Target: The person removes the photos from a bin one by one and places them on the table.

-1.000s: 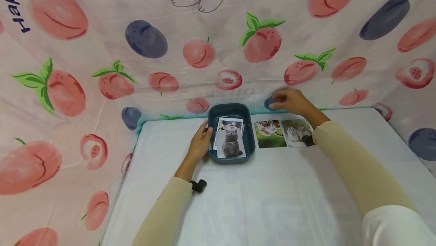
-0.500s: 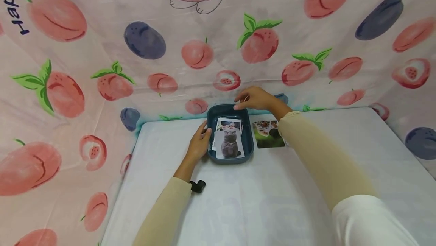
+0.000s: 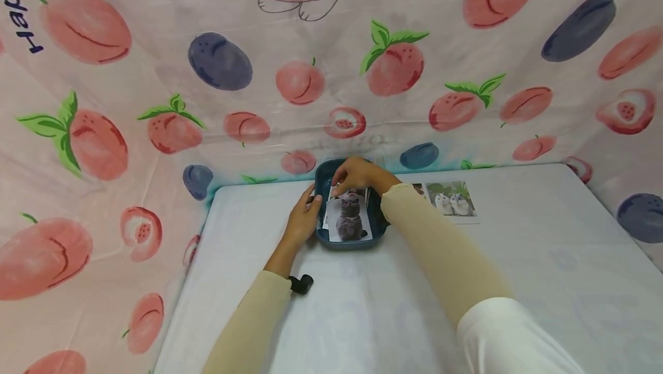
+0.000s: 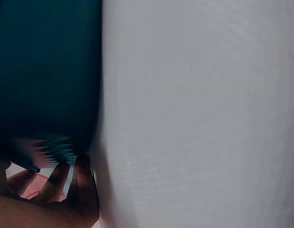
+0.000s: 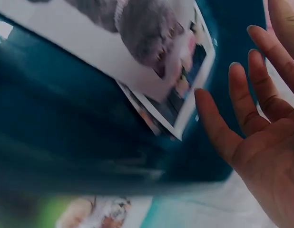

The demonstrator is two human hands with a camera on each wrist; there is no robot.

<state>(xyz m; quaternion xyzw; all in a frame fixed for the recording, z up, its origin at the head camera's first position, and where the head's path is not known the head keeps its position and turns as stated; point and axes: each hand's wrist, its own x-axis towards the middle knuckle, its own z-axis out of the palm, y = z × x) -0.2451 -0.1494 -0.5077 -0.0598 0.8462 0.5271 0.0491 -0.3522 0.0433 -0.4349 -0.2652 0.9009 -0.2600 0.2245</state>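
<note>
A dark teal plastic tray point(image 3: 348, 245) stands at the back of the table with several picture cards in it. On top lies a grey cat card point(image 3: 350, 221), partly over a white-bordered picture card point(image 5: 178, 111). My left hand point(image 3: 303, 218) grips the tray's left side, thumb at the rim and fingers against the outer wall. Over the tray's far half is my right hand point(image 3: 358, 175). In the right wrist view its fingers point(image 5: 216, 126) are spread and loosely bent beside the cards' corner, pinching nothing; whether a fingertip touches the card I cannot tell.
Right of the tray, a card with two small white animals point(image 3: 452, 200) lies on the white tabletop point(image 3: 404, 316). The tiger card beside it is mostly hidden by my right sleeve point(image 3: 440, 241). A fruit-print cloth point(image 3: 290, 29) hangs behind and at the left.
My right hand has moved left, from above the cards on the table to inside the tray's outline. The small-animals card has come back into view. My left hand keeps its hold on the tray.
</note>
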